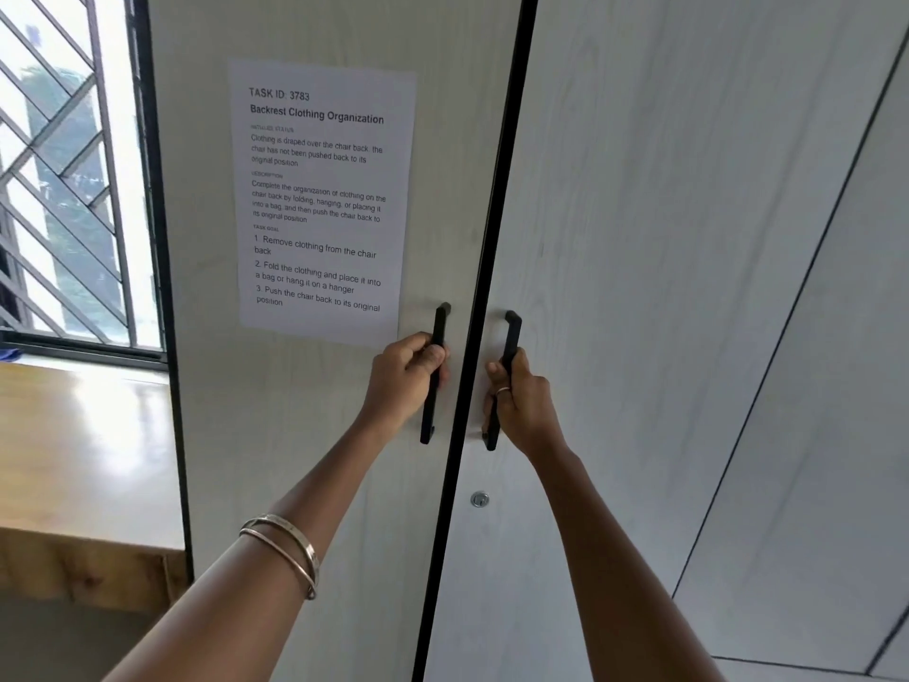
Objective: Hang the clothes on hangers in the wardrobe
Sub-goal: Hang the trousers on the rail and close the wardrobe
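Observation:
A pale wood-grain wardrobe fills the view, with its left door [305,435] and right door [639,238] meeting at a dark vertical seam. Each door carries a black bar handle. My left hand [403,381] grips the left handle [439,322]. My right hand [521,401] grips the right handle [512,327]. Both doors look closed. No clothes or hangers are in view.
A printed task sheet [319,199] is stuck on the left door. A small round lock [479,499] sits below the right handle. At the left are a barred window [64,179] and a wooden ledge [83,445]. More wardrobe panels [811,435] run off to the right.

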The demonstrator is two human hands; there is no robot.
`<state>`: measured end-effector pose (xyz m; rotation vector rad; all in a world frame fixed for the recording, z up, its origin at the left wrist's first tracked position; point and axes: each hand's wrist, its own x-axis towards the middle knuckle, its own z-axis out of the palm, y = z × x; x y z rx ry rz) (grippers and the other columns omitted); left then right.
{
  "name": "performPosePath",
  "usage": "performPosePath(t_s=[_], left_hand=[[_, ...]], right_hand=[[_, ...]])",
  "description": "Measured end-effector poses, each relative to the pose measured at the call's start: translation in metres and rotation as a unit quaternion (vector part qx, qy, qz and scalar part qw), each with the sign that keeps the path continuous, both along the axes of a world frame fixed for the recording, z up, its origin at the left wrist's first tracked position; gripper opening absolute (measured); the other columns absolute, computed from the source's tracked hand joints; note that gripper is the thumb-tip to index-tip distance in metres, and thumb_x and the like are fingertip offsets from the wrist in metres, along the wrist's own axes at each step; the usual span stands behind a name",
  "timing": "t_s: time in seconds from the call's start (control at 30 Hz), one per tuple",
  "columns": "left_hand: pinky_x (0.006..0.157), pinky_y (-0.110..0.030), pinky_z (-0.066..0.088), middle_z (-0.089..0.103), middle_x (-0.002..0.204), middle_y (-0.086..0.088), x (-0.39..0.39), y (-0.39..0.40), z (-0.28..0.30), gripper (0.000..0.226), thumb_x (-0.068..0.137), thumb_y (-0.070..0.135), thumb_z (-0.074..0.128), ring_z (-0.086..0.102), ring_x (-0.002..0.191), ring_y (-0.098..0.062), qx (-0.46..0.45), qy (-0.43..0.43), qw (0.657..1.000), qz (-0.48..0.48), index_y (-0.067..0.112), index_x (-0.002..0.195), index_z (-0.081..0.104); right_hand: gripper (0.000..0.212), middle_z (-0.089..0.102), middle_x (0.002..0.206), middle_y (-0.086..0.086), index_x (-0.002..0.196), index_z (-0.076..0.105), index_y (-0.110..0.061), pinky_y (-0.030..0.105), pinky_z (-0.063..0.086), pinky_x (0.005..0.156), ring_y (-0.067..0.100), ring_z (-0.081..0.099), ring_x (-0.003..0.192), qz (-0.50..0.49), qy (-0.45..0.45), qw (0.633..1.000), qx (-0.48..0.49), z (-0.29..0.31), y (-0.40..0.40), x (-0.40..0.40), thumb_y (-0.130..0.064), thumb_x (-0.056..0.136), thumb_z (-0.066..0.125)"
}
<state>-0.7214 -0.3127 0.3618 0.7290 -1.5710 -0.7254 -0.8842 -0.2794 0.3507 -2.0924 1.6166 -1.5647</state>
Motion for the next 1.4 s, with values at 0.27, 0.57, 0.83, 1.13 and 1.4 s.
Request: performPosePath(t_s=[0.27,0.57,0.83,1.13,1.4], left_hand=[[0.064,-0.027,0.048,0.059,0.063,-0.009,-0.010,-0.016,0.003,0.019,0.097,0.004,0.047,0.053,0.057,-0.017,-0.022,0.035,0.999,0.025,0.001,0.083,0.060],[0.061,-0.030,0.050,0.060,0.060,-0.003,-0.029,-0.042,-0.009,0.020,0.096,0.006,0.048,0.054,0.053,-0.013,-0.053,0.032,0.994,0.095,0.003,0.082,0.061],[0.062,-0.031,0.050,0.059,0.059,-0.002,-0.040,-0.063,-0.013,0.021,0.094,0.003,0.047,0.054,0.055,-0.014,-0.044,0.034,0.989,0.139,0.004,0.078,0.061],[0.071,-0.035,0.055,0.067,0.069,-0.003,-0.040,-0.047,0.006,0.021,0.097,0.012,0.049,0.062,0.065,-0.016,0.048,0.027,0.991,0.121,0.018,0.082,0.063],[0.084,-0.024,0.051,0.067,0.113,-0.005,-0.026,-0.027,-0.007,0.039,0.086,0.016,0.067,0.063,0.103,-0.020,0.148,-0.216,0.954,0.143,0.017,0.124,0.060]], right_hand=[[0.023,0.062,0.065,0.016,0.095,0.041,-0.009,0.050,0.050,0.049,0.030,0.061,0.054,-0.007,0.020,1.000,-0.017,0.007,-0.034,0.000,-0.030,0.101,0.036],[0.013,0.063,0.065,0.009,0.096,0.043,-0.005,0.049,0.051,0.048,0.026,0.062,0.054,-0.014,0.037,0.999,-0.018,-0.002,-0.064,-0.006,-0.016,0.101,0.040],[0.016,0.062,0.066,0.014,0.097,0.043,-0.006,0.050,0.051,0.050,0.028,0.061,0.054,-0.010,0.029,1.000,-0.004,-0.006,-0.071,-0.004,-0.020,0.102,0.039],[0.006,0.054,0.082,-0.001,0.106,0.034,-0.010,0.025,0.039,0.048,0.022,0.056,0.065,-0.018,-0.007,0.994,0.105,0.013,-0.055,0.005,-0.015,0.102,0.036],[0.041,0.058,0.114,0.024,0.132,0.026,-0.001,0.037,0.045,0.073,0.038,0.060,0.100,-0.108,0.103,0.957,0.249,0.013,-0.034,0.008,-0.014,0.099,0.046]])
